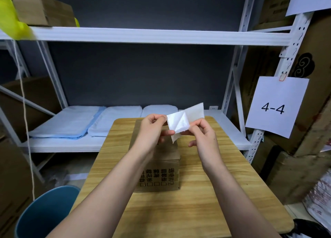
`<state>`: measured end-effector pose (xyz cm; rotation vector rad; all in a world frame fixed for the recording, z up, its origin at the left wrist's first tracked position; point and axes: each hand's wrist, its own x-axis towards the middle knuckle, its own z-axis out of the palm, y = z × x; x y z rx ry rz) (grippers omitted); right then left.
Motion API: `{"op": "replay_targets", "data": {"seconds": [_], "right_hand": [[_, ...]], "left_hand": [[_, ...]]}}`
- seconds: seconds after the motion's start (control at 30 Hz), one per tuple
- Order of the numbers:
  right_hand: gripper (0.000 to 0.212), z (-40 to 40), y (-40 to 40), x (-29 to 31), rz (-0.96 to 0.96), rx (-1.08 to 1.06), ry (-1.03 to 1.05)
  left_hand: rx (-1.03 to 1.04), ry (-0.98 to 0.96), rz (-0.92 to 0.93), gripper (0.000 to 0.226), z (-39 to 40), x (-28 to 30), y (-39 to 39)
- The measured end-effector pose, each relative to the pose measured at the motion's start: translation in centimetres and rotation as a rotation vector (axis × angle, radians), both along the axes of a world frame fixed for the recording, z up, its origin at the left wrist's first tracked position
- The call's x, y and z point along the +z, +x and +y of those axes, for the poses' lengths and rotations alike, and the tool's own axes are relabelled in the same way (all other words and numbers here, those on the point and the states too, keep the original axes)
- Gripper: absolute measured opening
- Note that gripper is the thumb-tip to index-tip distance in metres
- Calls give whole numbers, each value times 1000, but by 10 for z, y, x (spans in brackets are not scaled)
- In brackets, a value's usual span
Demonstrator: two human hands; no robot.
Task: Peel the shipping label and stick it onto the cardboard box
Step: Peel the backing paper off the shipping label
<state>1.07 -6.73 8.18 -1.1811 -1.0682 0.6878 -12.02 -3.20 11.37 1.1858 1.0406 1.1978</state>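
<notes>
A small cardboard box (161,168) with printed black characters on its near side stands in the middle of a wooden table (197,202). Above the box I hold a white shipping label (179,123) in both hands. My left hand (154,130) pinches its left edge between thumb and fingers. My right hand (202,134) pinches the lower right part, and a white layer (195,112) folds away up and to the right. The label hangs in the air, apart from the box top.
A blue waste bin (41,214) stands at the table's lower left. Behind the table runs a white metal shelf (143,35) with folded light-blue cloths (71,125). Stacked cartons and a sheet marked 4-4 (274,107) fill the right side.
</notes>
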Motion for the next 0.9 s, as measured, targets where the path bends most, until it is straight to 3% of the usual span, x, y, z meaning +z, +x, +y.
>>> {"op": "replay_targets", "data": {"seconds": [0.53, 0.73, 0.9], "right_hand": [[7, 2, 10, 0, 435, -127, -129], [6, 2, 19, -4, 665, -131, -86], [12, 4, 26, -7, 712, -126, -67]], "left_hand": [[144, 1, -29, 8, 7, -6, -6], [175, 6, -32, 9, 10, -6, -13], [183, 34, 2, 10, 11, -6, -17]]}}
